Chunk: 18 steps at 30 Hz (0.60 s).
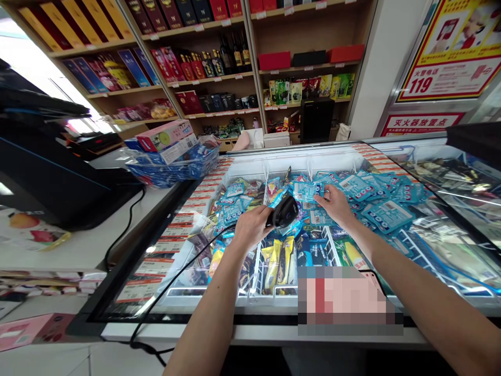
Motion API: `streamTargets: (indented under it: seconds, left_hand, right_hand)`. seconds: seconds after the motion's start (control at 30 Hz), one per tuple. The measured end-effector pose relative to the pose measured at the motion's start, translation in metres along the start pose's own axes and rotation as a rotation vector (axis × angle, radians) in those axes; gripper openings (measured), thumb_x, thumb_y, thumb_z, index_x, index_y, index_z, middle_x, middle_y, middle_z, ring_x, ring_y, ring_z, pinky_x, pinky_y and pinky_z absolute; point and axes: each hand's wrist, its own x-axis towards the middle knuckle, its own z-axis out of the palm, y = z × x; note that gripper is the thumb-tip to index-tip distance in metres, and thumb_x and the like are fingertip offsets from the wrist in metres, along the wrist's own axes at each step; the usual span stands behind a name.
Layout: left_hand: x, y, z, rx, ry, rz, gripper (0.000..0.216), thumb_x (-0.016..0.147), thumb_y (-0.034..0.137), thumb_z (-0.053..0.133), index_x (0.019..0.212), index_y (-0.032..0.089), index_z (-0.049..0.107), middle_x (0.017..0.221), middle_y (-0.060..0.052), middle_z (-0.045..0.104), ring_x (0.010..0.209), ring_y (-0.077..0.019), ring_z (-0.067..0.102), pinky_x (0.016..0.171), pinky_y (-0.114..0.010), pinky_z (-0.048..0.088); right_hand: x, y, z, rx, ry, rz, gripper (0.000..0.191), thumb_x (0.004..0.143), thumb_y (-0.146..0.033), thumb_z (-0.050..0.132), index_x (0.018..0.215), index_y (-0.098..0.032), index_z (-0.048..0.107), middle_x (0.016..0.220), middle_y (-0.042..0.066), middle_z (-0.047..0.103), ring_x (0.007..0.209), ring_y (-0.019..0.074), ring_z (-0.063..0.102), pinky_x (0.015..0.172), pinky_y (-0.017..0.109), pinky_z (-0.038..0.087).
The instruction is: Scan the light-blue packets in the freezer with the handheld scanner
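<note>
My left hand (250, 227) is wrapped round the handle of a black barcode scanner (287, 211), whose cable trails down to the left. The scanner's head points toward a small blue packet (304, 191) with a white label. My right hand (334, 204) pinches that packet at its right edge, just right of the scanner. More blue packets (389, 216) lie in a loose heap to the right of my right hand. A second group of blue packets (233, 209) lies left of the scanner. Beneath them is the glass top of a chest freezer (183, 282).
A pixelated phone (371, 282) lies at the freezer's front edge. Boxes (166, 136) rest on a blue plastic-wrapped bundle (168, 167) at the back left. A black checkout machine (50, 156) stands far left. Shelves of goods (203, 78) line the back. Yellow-wrapped ice creams (279, 261) show through the glass.
</note>
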Motion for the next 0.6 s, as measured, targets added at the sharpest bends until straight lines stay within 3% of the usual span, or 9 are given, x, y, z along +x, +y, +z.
streamTargets:
  seconds: [0.27, 0.33, 0.43, 0.6]
  left_hand:
    - [-0.002, -0.008, -0.007, 0.005, 0.026, -0.044, 0.031, 0.076, 0.031, 0.051, 0.106, 0.023, 0.05, 0.098, -0.004, 0.061, 0.089, -0.0197, 0.057, 0.061, -0.028, 0.039]
    - [-0.003, -0.012, -0.009, 0.014, 0.046, -0.083, 0.03, 0.076, 0.032, 0.051, 0.105, 0.023, 0.051, 0.098, -0.004, 0.061, 0.089, -0.0202, 0.057, 0.062, -0.028, 0.039]
    - [-0.005, -0.019, -0.011, 0.032, 0.069, -0.148, 0.031, 0.076, 0.031, 0.051, 0.105, 0.023, 0.052, 0.097, -0.004, 0.061, 0.09, -0.0207, 0.057, 0.061, -0.028, 0.038]
    - [-0.008, -0.027, -0.015, 0.059, 0.108, -0.252, 0.029, 0.076, 0.033, 0.051, 0.103, 0.023, 0.053, 0.096, -0.004, 0.062, 0.09, -0.0214, 0.057, 0.059, -0.029, 0.037]
  right_hand:
    - [0.008, 0.009, -0.007, 0.113, 0.021, 0.012, 0.046, 0.078, -0.047, 0.046, 0.115, -0.02, 0.04, 0.076, 0.004, 0.064, 0.06, 0.0207, 0.062, 0.055, 0.034, 0.049]
    - [0.012, 0.012, -0.018, -0.011, 0.088, 0.015, 0.048, 0.08, -0.046, 0.043, 0.118, -0.018, 0.04, 0.078, 0.006, 0.063, 0.062, 0.022, 0.062, 0.057, 0.035, 0.049]
    - [0.014, 0.012, -0.038, -0.377, 0.273, -0.036, 0.044, 0.08, -0.04, 0.041, 0.115, -0.013, 0.047, 0.087, 0.013, 0.063, 0.079, 0.0272, 0.06, 0.07, 0.039, 0.046]
    - [0.01, 0.014, -0.061, -0.724, 0.383, 0.055, 0.05, 0.082, -0.035, 0.036, 0.12, -0.004, 0.043, 0.086, 0.018, 0.061, 0.085, 0.0308, 0.056, 0.072, 0.041, 0.041]
